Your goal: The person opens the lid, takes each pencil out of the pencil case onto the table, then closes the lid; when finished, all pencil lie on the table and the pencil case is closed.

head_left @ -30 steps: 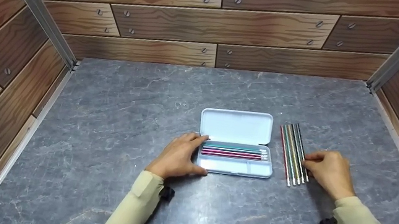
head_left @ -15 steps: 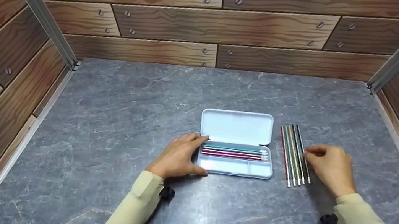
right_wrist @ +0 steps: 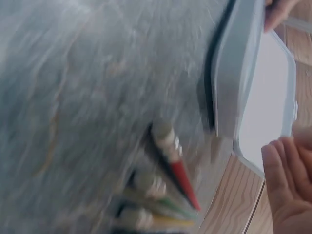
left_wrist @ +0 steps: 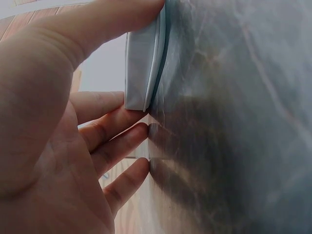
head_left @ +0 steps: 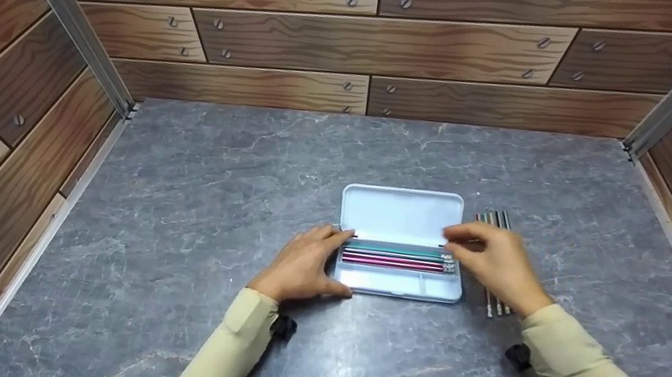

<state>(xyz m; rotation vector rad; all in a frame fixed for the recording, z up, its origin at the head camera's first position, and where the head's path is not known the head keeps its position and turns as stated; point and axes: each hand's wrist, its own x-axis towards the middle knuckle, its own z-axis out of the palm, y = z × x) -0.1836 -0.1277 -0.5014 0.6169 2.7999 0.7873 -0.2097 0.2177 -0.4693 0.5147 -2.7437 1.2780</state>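
An open light-blue pencil case (head_left: pixel 400 215) lies with its lid folded back, several teal, silver and pink pencils (head_left: pixel 392 262) in its rear compartment. My left hand (head_left: pixel 303 263) holds its left end, thumb along the front edge and index finger near the hinge. In the left wrist view, the other fingertips touch the case end and the tabletop. My right hand (head_left: pixel 498 262) is over the case's right end, thumb and fingers apart, no pencil showing between them. Beneath and behind it lie several loose pencils (head_left: pixel 500 222), partly hidden; the right wrist view shows their eraser ends and a red pencil (right_wrist: pixel 184 181).
The front compartment (head_left: pixel 379 280) of the case has a small divider near its right. A grey marbled tabletop (head_left: pixel 213 185) spreads around, bounded by wood-patterned walls (head_left: pixel 278 38) with metal corner posts (head_left: pixel 67 10).
My right hand has left the loose pencils' right side and moved left, over them to the case's right end. The left hand and case have stayed put.
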